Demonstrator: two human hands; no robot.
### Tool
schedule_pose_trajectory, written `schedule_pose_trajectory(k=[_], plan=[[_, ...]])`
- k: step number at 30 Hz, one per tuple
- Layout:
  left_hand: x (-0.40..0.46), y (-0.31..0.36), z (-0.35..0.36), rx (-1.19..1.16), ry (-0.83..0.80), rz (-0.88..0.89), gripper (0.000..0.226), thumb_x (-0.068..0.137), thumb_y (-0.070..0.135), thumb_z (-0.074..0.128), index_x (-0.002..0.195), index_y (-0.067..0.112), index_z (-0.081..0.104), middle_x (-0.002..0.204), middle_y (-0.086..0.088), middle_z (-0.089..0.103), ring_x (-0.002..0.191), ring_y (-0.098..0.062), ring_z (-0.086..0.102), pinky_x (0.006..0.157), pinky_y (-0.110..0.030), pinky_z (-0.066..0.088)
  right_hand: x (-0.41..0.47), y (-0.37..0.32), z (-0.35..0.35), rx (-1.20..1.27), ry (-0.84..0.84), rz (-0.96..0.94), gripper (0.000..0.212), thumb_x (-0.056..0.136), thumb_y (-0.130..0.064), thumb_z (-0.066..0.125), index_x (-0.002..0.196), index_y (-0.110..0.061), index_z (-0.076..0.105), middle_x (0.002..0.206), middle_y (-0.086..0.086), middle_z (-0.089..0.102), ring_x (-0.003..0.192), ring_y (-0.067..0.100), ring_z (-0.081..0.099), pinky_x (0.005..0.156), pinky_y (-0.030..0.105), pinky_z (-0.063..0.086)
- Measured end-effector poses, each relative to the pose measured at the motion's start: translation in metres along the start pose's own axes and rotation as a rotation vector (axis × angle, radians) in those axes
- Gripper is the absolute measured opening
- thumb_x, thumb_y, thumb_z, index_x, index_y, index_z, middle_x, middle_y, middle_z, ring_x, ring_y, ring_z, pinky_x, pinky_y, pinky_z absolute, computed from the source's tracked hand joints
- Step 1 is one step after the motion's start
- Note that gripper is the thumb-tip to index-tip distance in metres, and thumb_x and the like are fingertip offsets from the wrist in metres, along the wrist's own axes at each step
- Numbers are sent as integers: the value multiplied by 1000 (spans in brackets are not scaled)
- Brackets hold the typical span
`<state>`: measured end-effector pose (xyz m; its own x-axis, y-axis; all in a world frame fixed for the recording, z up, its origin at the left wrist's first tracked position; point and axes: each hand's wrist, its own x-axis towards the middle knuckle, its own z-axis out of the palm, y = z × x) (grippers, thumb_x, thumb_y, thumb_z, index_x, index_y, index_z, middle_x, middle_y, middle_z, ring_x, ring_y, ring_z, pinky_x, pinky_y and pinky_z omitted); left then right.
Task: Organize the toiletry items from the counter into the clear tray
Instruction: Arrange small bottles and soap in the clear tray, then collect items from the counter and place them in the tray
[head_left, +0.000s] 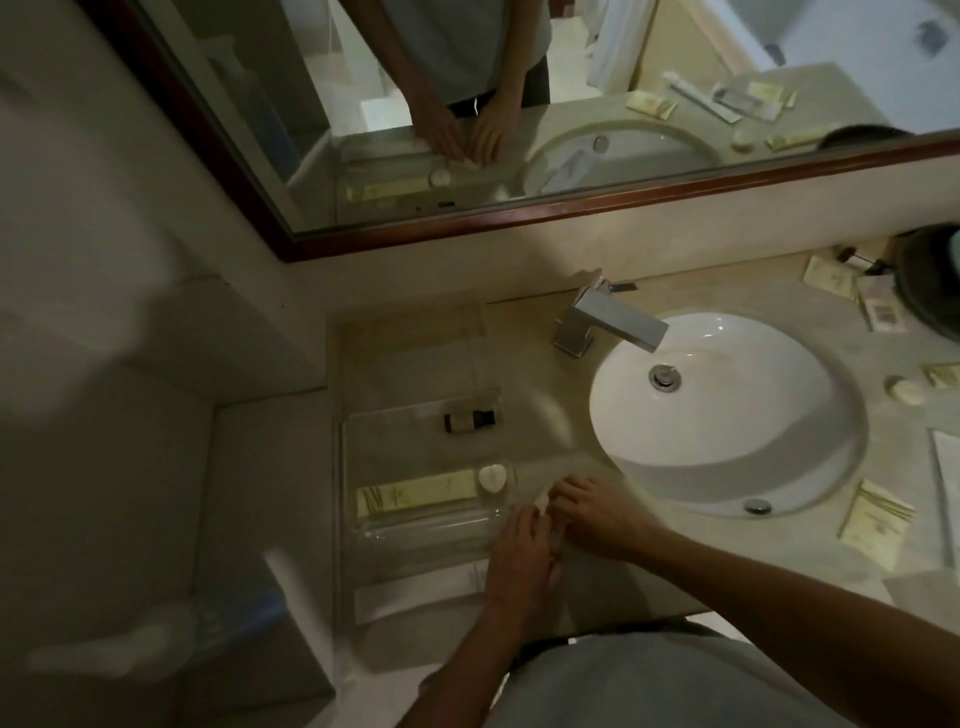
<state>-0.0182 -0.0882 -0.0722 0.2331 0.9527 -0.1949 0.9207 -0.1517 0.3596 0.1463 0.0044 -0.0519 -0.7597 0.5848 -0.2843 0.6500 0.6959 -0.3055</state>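
**Head view: both hands meet at the near right corner of the clear tray**

Head camera looks down on a bathroom counter (550, 431) with the clear tray (345, 467) left of the white sink (727, 415). Inside the tray, beyond the fingertips, a small dark-capped bottle (469, 420) lies on its side. Closer, just past the left fingers, a long yellow-green packet (415, 492) lies flat with a small white round soap (491, 477) touching its right end. A clear cylinder-like piece (426, 525) runs along just left of the left fingertips, and a long white packet (415, 592) lies on the wrist side of that hand.

The left hand (519, 561) and right hand (597, 514) come together at the tray's right edge. Their fingers are curled inward around a small pale item (542, 501) that peeks out between the fingertips; what it is I cannot tell, nor which hand carries it.

Right of the right hand, across the sink, more toiletries wait on the counter: a yellowish sachet (875, 525) by the basin's near rim, a white round soap (906, 389) further back, and packets (831, 275) beside a dark round object (930, 291) at the far corner. A square metal faucet (608, 325) stands beyond the right fingers. The mirror (467, 104) above repeats the scene.
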Motion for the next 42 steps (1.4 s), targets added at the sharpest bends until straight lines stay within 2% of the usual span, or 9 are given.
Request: schedule_pose_trajectory(k=[4,7,11,16,20,26,31,36,42], plan=[[9,10,-23,-163,173,-58,57,65,31,76,117,18,57,106,-1,66,93,-18,63,82,-31,56,-6,-2,-6,98,375,15,22,76,-19,80,96,-18,71,96,0,67,85,18,60,72,28,49],[13,-3,-59,-229,428,-9,25,79,21,61,103,17,65,90,-1,68,80,-16,61,69,-28,52,3,-18,-26,120,574,4,20,79,-20,79,98,-16,72,96,0,68,86,16,59,71,23,45],[20,-59,-105,-180,564,-126,20,76,14,68,96,16,64,90,-1,65,81,-16,56,68,-24,46,29,-44,-50,146,684,89,30,82,-27,74,109,-15,71,106,2,67,94,15,58,76,21,47],[20,-134,-119,-128,405,-127,29,75,2,68,101,13,60,106,-5,63,90,-20,62,68,-30,57,37,-51,-42,231,599,155,25,85,-24,71,109,-18,68,107,1,64,96,16,58,73,28,52],[32,-156,-122,-44,276,-150,35,69,-6,70,94,16,58,101,-3,60,79,-17,56,55,-23,46,21,-49,-28,240,530,165,24,80,-15,76,102,-21,69,103,-3,62,94,12,55,74,23,47],[32,-170,-114,1,45,-250,45,65,12,66,109,20,58,130,-2,46,111,-25,49,84,-34,49,4,-40,-22,261,478,195,24,80,-9,75,99,-21,71,101,-5,62,93,11,54,70,27,53],[49,-105,-105,-39,211,-91,40,66,5,66,105,15,63,114,-4,56,104,-22,53,88,-33,46,-12,-17,-16,231,437,288,23,81,-11,71,102,-20,68,104,-2,61,93,17,56,73,34,52],[81,14,-57,-108,147,164,54,60,8,61,113,15,61,117,-6,58,105,-27,56,91,-36,42,-60,26,-13,256,327,472,33,86,-24,59,118,-21,63,121,1,57,108,22,51,89,36,45],[111,150,-8,-181,19,165,72,71,9,64,140,17,46,135,-9,52,116,-29,53,92,-41,46,-172,100,-9,267,402,604,25,86,-14,61,108,-21,69,113,1,65,104,21,57,89,33,48]])
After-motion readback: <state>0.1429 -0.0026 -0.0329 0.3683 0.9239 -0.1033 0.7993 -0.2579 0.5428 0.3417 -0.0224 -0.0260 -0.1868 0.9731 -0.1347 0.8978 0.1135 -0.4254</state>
